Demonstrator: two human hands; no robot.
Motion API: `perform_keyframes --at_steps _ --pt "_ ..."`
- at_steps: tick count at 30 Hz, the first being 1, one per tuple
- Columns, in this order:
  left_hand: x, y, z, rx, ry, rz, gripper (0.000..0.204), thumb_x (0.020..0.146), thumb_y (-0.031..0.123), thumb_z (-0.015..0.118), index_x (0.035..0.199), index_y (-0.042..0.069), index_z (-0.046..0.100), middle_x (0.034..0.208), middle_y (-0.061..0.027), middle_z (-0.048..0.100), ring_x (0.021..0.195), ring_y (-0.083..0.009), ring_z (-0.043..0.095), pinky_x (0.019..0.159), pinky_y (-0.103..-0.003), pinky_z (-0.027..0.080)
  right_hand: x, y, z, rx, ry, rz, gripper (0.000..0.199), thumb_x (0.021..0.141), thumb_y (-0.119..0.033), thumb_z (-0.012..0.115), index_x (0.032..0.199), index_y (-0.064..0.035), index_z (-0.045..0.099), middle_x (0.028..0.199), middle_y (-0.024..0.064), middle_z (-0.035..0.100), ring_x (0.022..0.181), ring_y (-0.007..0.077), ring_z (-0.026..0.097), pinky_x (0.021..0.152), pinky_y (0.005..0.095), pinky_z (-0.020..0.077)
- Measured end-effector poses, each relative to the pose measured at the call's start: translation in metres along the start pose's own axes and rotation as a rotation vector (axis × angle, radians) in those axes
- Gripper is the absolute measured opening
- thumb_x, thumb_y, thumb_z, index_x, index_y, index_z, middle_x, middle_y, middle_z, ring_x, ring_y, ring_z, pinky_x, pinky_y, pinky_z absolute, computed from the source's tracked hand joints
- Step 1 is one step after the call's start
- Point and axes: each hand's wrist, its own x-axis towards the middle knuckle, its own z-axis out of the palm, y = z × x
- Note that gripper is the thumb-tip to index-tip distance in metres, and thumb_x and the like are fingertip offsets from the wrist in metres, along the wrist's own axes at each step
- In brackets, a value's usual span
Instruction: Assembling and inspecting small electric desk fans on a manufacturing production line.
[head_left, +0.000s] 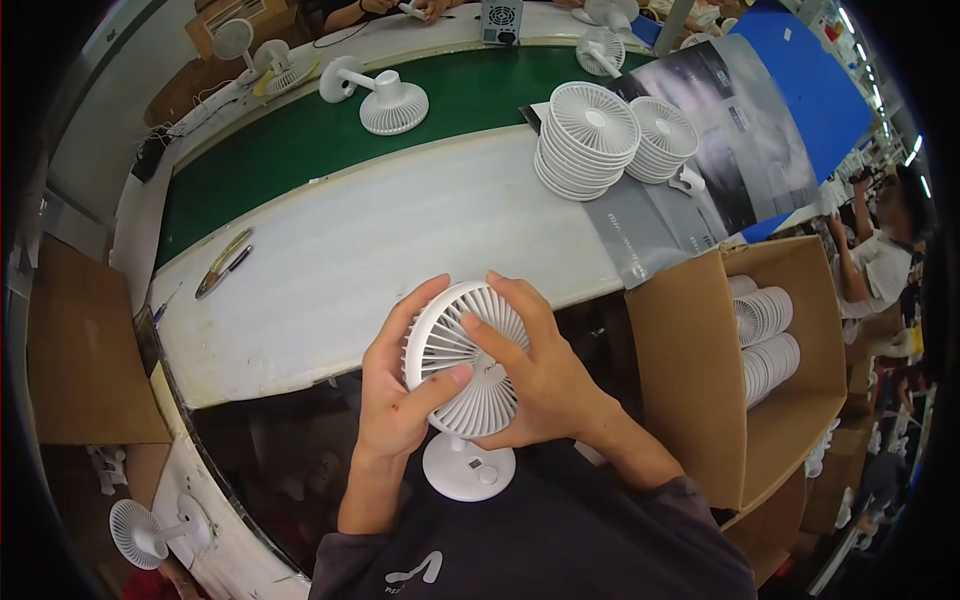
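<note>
A small white desk fan (455, 350) is held in front of my body, its round slatted grille turned up toward me. My left hand (395, 385) wraps the grille's left rim, with the thumb lying across the slats. On the other side, my right hand (545, 375) grips the right rim, its index finger bent onto the grille face. Below the head, the fan's round white base (468, 468) hangs close to my dark shirt, showing a small dark window and a round button.
Stacked white fan grilles (590, 135) stand on printed sheets at the table's right. An open cardboard box (690, 370) holds more grilles. Fans (395, 105) lie on the green belt (270, 165). Scissors (225, 262) and a pen rest left. A fan (150, 530) sits lower left; people work nearby.
</note>
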Motion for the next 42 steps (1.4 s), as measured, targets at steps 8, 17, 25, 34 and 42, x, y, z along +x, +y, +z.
perform_keyframes --at_steps 8,17,25,34,42 --pt "-0.006 -0.020 -0.001 0.132 -0.026 0.192 0.075 0.071 -0.003 0.068 0.143 -0.001 0.045 0.145 -0.0242 0.047 0.129 -0.0333 0.050 0.110 -0.043 0.037 -0.022 0.017 -0.001 0.316 0.016 0.152 0.083 0.075 -0.041 0.078 0.143 -0.0078 0.045 0.147 0.0206 0.036 0.127 0.0357 0.044 0.102 0.0481 0.0435" --pt "-0.018 -0.061 0.010 0.469 -0.195 0.386 0.075 0.069 0.002 0.072 0.141 0.000 0.049 0.147 -0.0244 0.046 0.132 -0.0372 0.048 0.112 -0.042 0.035 -0.069 0.044 0.050 1.126 0.491 0.854 0.051 0.103 -0.041 0.039 0.104 0.0011 0.067 0.093 0.0109 0.067 0.080 0.0133 0.056 0.069 0.0254 0.0456" --pt "-0.009 -0.092 -0.022 0.176 -0.232 0.100 0.079 0.062 0.005 0.074 0.137 0.000 0.052 0.149 -0.0238 0.045 0.135 -0.0345 0.046 0.112 -0.042 0.035 -0.074 0.051 0.052 0.666 0.321 0.919 0.046 0.103 -0.032 0.042 0.082 0.0002 0.068 0.071 0.0048 0.064 0.063 0.0128 0.051 0.060 0.0262 0.0436" --pt "-0.037 -0.146 -0.070 -0.273 0.002 -0.073 0.084 0.056 0.001 0.064 0.139 0.003 0.049 0.145 -0.0201 0.049 0.130 -0.0350 0.049 0.108 -0.043 0.041 -0.070 0.029 0.091 0.193 0.213 0.705 0.053 0.088 -0.027 0.066 0.130 0.0002 0.049 0.120 0.0213 0.052 0.096 0.0318 0.058 0.081 0.0368 0.0495" --pt "-0.071 -0.164 -0.097 -0.506 0.308 -0.042 0.088 0.060 0.005 0.056 0.147 0.008 0.040 0.143 -0.0179 0.050 0.126 -0.0336 0.053 0.105 -0.042 0.044 -0.063 0.026 0.097 -0.093 -0.343 -0.047 0.091 0.069 -0.048 0.080 0.141 -0.0040 0.044 0.148 0.0264 0.037 0.138 0.0480 0.034 0.113 0.0576 0.0258"
